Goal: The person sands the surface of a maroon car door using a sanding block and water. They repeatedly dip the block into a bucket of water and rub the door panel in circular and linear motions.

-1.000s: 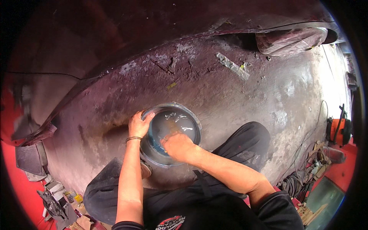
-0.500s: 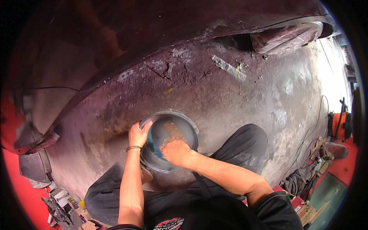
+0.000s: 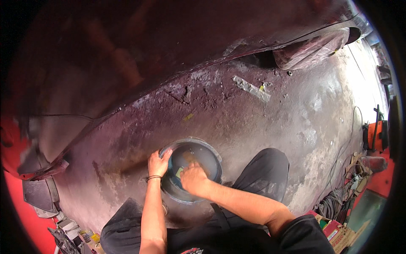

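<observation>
A dark round bucket (image 3: pixel 220 169) with cloudy grey water in it stands on the floor between my knees. My left hand (image 3: pixel 159 162) grips its left rim, thumb on top and the other fingers mostly hidden outside. My right hand (image 3: pixel 194 179) is inside the bucket, closed round a pale yellow-green piece (image 3: pixel 179 172) whose edge sticks out at the fingers; its kind is not clear. Just beyond the knuckles lies a brown sheet (image 3: pixel 190 157), partly covered by the hand and blurred. It looks like sandpaper.
A dark, dusty vehicle body (image 3: pixel 127 55) overhangs the far side. Masking tape strips (image 3: pixel 251 89) lie on the stained floor (image 3: pixel 237 122). Coiled cable (image 3: pixel 330 207), a cardboard box (image 3: pixel 341 240) and an orange tool (image 3: pixel 376 135) stand at right. Dark panels (image 3: pixel 40 194) sit at left.
The view has shifted, so the bucket and both hands appear lower. My right hand has moved over the brown sheet, covering more of it. The left hand keeps its grip on the rim.
</observation>
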`<state>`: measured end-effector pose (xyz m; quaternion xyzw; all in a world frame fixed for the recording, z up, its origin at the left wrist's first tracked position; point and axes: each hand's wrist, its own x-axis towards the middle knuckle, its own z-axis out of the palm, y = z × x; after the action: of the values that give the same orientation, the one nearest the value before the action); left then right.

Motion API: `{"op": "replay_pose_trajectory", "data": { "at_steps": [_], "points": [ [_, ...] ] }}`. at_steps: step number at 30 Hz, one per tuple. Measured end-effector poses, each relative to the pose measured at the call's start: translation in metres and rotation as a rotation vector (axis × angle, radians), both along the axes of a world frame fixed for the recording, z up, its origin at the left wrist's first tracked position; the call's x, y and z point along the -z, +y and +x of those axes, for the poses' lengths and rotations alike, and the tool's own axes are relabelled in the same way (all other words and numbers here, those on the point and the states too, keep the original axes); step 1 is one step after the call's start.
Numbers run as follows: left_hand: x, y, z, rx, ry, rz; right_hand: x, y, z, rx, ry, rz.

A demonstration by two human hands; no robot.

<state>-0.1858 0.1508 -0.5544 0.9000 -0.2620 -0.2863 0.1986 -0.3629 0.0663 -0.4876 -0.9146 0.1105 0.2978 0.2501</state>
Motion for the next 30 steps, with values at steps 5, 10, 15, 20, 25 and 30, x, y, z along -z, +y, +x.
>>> {"op": "replay_pose_trajectory", "data": {
  "at_steps": [5,10,15,20,25,30],
  "points": [
    [0.004,-0.002,0.0,0.013,0.035,-0.096,0.065,0.008,0.017,0.143,0.034,-0.134],
    [0.006,0.002,0.003,0.039,0.061,-0.045,0.096,0.009,0.027,0.244,0.183,-0.08],
    [0.001,0.006,0.004,0.082,0.112,-0.272,0.111,0.018,0.033,0.277,0.346,-0.01],
    [0.016,0.016,0.001,0.259,0.044,-0.425,0.166,0.032,0.026,0.41,0.435,0.169],
    [0.004,0.021,0.023,0.394,0.152,-0.226,0.121,0.025,0.031,1.174,0.188,0.245],
    [-0.07,0.001,0.084,0.719,0.063,-0.37,0.048,0.026,0.026,1.874,-0.178,0.662]
  ]
}}
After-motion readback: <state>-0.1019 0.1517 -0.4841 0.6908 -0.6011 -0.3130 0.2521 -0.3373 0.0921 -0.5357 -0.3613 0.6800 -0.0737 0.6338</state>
